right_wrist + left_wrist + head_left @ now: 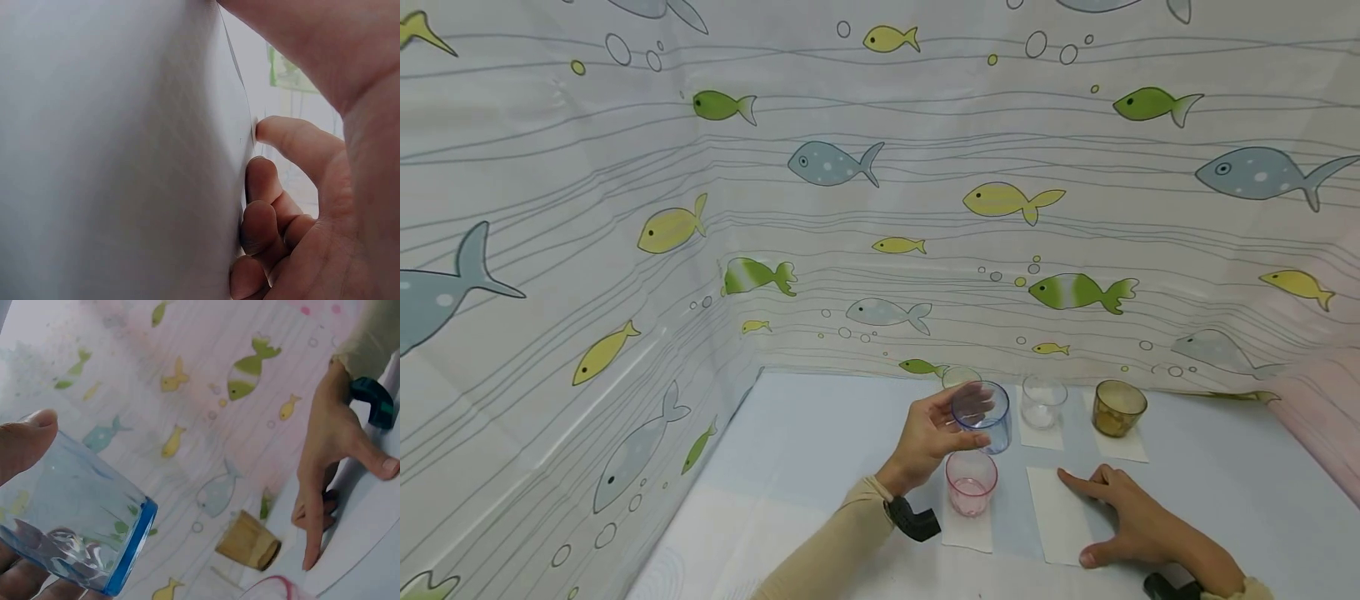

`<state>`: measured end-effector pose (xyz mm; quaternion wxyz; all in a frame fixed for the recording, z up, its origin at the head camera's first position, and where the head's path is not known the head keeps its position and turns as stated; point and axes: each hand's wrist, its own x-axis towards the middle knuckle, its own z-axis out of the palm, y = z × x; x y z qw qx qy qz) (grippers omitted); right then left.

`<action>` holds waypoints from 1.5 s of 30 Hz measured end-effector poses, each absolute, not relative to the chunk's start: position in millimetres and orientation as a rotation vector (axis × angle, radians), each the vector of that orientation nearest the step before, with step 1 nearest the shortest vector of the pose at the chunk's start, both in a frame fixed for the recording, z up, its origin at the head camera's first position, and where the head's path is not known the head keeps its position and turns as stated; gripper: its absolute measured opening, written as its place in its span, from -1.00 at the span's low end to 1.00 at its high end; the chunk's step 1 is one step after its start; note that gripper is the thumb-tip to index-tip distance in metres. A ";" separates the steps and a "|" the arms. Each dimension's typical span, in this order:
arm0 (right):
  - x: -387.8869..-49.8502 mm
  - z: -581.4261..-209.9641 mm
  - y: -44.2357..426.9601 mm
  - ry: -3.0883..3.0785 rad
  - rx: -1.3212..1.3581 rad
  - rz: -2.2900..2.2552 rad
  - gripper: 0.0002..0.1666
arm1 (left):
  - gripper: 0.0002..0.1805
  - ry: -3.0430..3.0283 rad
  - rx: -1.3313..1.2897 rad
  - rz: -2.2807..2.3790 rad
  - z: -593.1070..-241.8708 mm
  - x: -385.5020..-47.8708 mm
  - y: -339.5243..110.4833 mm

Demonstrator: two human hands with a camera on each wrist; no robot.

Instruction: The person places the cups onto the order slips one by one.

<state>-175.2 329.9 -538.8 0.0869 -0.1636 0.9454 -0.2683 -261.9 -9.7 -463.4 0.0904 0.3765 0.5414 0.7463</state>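
My left hand point(922, 440) holds a clear blue-tinted glass point(997, 437) above the table, thumb on one side and fingers on the other. In the left wrist view this glass point(81, 506) shows a bright blue band at one end. My right hand point(1142, 518) rests at a white paper strip point(1058, 518), its index fingertip at the far edge and its thumb at the near edge. The other fingers are bent under in the right wrist view, against the pale surface. A pink-rimmed glass point(972, 493) stands on another paper strip below the blue one.
Behind stand a colourless glass point(1042, 403) and an amber glass point(1118, 410), each on a paper strip. A pale glass point(958, 377) is partly hidden behind the blue one. A fish-patterned curtain point(880, 208) borders the white table point(805, 442).
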 end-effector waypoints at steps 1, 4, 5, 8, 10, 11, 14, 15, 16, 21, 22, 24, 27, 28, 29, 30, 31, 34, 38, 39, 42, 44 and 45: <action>-175.3 -538.9 330.2 2.814 -0.478 -0.789 0.28 | -0.13 1.606 1.112 2.215 -463.3 -258.9 -6.8; -174.7 -538.4 331.4 2.810 -0.456 -0.770 0.28 | -0.10 1.603 1.070 2.196 -462.0 -249.3 1.8; -174.3 -538.3 331.8 2.812 -0.452 -0.767 0.29 | -0.09 1.607 1.055 2.188 -461.1 -246.0 4.6; -172.7 -537.6 332.9 2.822 -0.460 -0.774 0.28 | -0.10 1.603 1.020 2.174 -458.7 -236.2 13.0; -172.1 -537.6 333.1 2.834 -0.474 -0.777 0.27 | -0.14 1.597 1.007 2.172 -457.7 -229.8 18.2; -172.1 -537.9 333.2 2.837 -0.479 -0.779 0.27 | -0.15 1.598 1.003 2.169 -457.5 -226.4 20.6; -172.1 -539.1 332.9 2.842 -0.484 -0.777 0.26 | -0.19 1.589 0.985 2.168 -457.9 -215.6 27.4; -172.2 -539.7 332.7 2.844 -0.490 -0.778 0.26 | -0.20 1.588 0.972 2.168 -458.5 -212.0 29.6; -172.3 -540.3 332.6 2.847 -0.503 -0.779 0.25 | -0.21 1.587 0.956 2.167 -459.3 -208.4 31.8; -172.7 -542.8 331.9 2.871 -0.556 -0.782 0.15 | -0.24 1.602 0.887 2.182 -464.0 -193.5 45.0; -172.7 -543.0 331.8 2.877 -0.559 -0.779 0.11 | -0.25 1.606 0.884 2.185 -464.8 -191.4 48.1; -172.5 -543.5 331.6 2.904 -0.550 -0.752 0.07 | -0.26 1.612 0.888 2.192 -465.6 -187.4 54.4; -172.1 -544.2 331.5 2.938 -0.525 -0.737 0.14 | -0.25 1.612 0.902 2.200 -466.9 -182.2 62.7; -171.9 -544.1 331.3 2.946 -0.519 -0.745 0.18 | -0.25 1.617 0.906 2.198 -467.5 -180.6 65.0; -171.2 -544.2 331.3 2.953 -0.510 -0.756 0.25 | -0.24 1.619 0.910 2.196 -468.2 -178.9 66.9; -170.5 -544.1 331.3 2.951 -0.513 -0.789 0.29 | -0.23 1.620 0.915 2.192 -469.3 -177.7 68.8; -169.9 -544.0 331.2 2.950 -0.519 -0.819 0.31 | -0.23 1.621 0.915 2.187 -470.7 -176.5 70.4; -168.7 -542.8 330.4 2.938 -0.536 -0.896 0.31 | -0.23 1.631 0.905 2.172 -475.7 -173.8 74.8; -169.3 -540.2 329.4 2.927 -0.525 -0.889 0.31 | -0.25 1.667 0.883 2.159 -483.5 -171.9 80.6; -169.6 -539.7 329.3 2.930 -0.524 -0.867 0.31 | -0.25 1.681 0.878 2.154 -485.4 -171.5 81.9; -169.7 -538.6 329.2 2.938 -0.575 -0.833 0.28 | -0.26 1.707 0.862 2.149 -491.2 -170.5 86.1; -169.3 -538.5 329.5 2.943 -0.609 -0.807 0.26 | -0.26 1.719 0.853 2.150 -495.4 -170.0 88.8; -169.8 -538.3 329.7 2.944 -0.611 -0.796 0.25 | -0.26 1.722 0.847 2.153 -497.7 -169.9 90.2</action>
